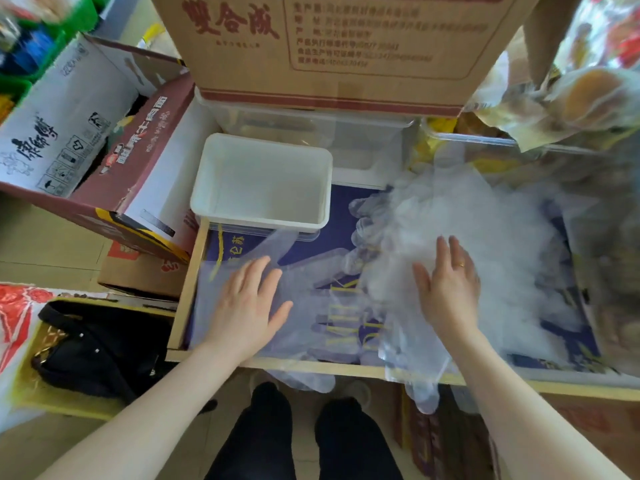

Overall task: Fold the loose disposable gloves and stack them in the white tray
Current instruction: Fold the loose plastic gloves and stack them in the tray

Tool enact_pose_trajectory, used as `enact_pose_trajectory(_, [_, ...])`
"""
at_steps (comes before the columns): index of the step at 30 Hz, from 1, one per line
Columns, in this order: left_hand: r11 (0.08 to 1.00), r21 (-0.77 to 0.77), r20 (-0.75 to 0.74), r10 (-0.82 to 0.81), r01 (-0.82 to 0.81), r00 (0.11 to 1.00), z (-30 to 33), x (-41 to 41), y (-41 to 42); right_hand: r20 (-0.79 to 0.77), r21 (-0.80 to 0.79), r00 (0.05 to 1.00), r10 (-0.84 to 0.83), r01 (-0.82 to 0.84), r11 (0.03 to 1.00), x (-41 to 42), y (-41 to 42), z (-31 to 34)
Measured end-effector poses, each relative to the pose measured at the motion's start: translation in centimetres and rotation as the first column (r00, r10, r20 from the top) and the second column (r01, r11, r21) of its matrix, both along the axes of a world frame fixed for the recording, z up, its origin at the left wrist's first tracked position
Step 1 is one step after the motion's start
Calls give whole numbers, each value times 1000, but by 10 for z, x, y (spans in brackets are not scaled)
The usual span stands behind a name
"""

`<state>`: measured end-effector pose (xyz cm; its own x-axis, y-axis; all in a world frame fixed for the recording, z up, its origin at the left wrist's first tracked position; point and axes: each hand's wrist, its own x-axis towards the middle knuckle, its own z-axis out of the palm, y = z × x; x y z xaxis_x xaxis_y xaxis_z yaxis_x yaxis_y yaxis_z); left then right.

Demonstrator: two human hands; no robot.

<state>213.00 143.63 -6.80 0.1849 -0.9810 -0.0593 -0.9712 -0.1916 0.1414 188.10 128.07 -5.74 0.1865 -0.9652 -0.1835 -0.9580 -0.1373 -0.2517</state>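
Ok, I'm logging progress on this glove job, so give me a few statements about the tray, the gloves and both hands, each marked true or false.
1. The white tray holds a stack of folded gloves. False: it looks empty.
2. The left hand lies flat, fingers straight, on a spread-out glove. True.
3. The right hand grips the tray's rim. False: it rests open at the loose glove pile, apart from the tray.
4. The loose glove pile lies right of the tray. True.
5. A glove hangs over the near edge of the work surface. True.
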Motion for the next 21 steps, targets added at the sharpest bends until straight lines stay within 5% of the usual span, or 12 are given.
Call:
enact_pose_trajectory(4, [991, -123, -212, -72, 47, 975, 2, -39, -29, -128, 100, 990, -60, 73, 992, -45, -19, -13])
enact_pose_trajectory(8, [986, -163, -445, -60, -15, 894, 7, -83, -61, -6, -95, 999, 45, -45, 994, -58, -28, -13])
enact_pose_trajectory(13, [983, -117, -765, 2, -141, 644, 39, -126, -106, 116, -486, 947, 301, -210, 848, -66, -23, 19])
enact_pose_trajectory(17, [998, -8, -848, 25, -62, 529, 64, -153, -126, 5, -570, 901, 434, -354, 741, -68, -14, 28])
enact_pose_trajectory(21, [989, -68, -799, 26, -133, 601, 61, -163, -126, 79, -567, 886, 457, -337, 752, -66, -10, 28])
